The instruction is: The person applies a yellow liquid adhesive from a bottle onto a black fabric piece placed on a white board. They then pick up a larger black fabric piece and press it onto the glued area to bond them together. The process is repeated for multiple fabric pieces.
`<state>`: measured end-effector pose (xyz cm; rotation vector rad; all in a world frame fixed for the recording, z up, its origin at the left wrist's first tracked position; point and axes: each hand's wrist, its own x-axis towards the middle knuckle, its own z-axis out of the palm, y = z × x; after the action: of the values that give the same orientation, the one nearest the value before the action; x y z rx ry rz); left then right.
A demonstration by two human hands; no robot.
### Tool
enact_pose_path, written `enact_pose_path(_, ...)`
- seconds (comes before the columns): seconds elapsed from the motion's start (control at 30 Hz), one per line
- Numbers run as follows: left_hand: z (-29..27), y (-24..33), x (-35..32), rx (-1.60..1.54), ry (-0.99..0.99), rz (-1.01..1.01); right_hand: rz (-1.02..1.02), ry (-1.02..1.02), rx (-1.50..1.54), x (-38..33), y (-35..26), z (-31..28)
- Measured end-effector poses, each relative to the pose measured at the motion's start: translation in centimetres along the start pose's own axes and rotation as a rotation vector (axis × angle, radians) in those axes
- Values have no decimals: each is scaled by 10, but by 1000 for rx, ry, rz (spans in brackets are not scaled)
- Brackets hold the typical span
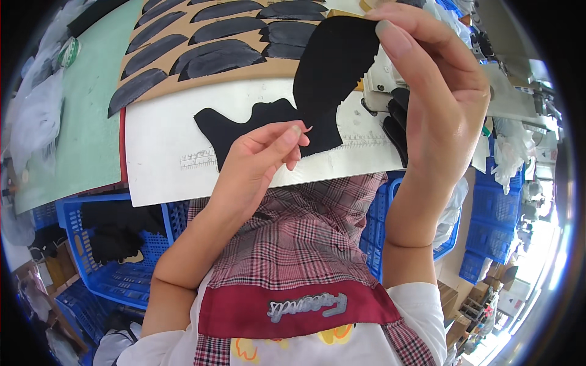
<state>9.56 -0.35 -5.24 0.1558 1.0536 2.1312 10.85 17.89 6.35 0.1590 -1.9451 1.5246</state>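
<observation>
My right hand (pixel 442 100) is raised at the upper right, pinching the top corner of a curved black fabric piece (pixel 336 58) between thumb and fingers. The piece hangs down, its right edge finely notched. Its lower end overlaps a larger black fabric piece (pixel 229 131) with a wavy outline, which lies flat on the white work board (pixel 159 158). My left hand (pixel 265 152) is over that larger piece, thumb and fingertips pressed together. A tiny pale sliver shows at its fingertips; I cannot make out what it is.
Behind the hands, a brown board (pixel 177 46) carries rows of dark curved pieces. A sewing machine (pixel 381 79) stands at the right, black pieces beside it. Green table surface (pixel 91 122) spans the left. Blue baskets (pixel 116 283) stand below, one holding black material.
</observation>
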Motion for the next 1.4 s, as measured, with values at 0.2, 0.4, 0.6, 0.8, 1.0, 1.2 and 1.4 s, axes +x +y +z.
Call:
enact_pose_path(0.2, 1, 0, 2, 2, 38, 9, -19, -7, 29, -13, -19, 10)
enact_pose_path(0.4, 0, 12, 3, 258, 81, 109, 194, 85, 38, -29, 10, -16)
enact_pose_path(0.6, 6, 79, 5, 843, 36, 263, 607, 127, 441, -78, 69, -29)
enact_pose_path(0.8, 52, 137, 12, 1547, -115, 362, 762, 37, 702, -102, 85, -4)
enact_pose_path(1.0, 76, 151, 12, 1765, -300, 443, 713, -10, 804, -102, 85, 11)
enact_pose_path(1.2, 79, 150, 12, 1792, -332, 437, 763, 14, 869, -93, 79, 7)
enact_pose_path(1.4, 82, 154, 15, 1777, -355, 420, 709, 18, 652, -98, 84, 8)
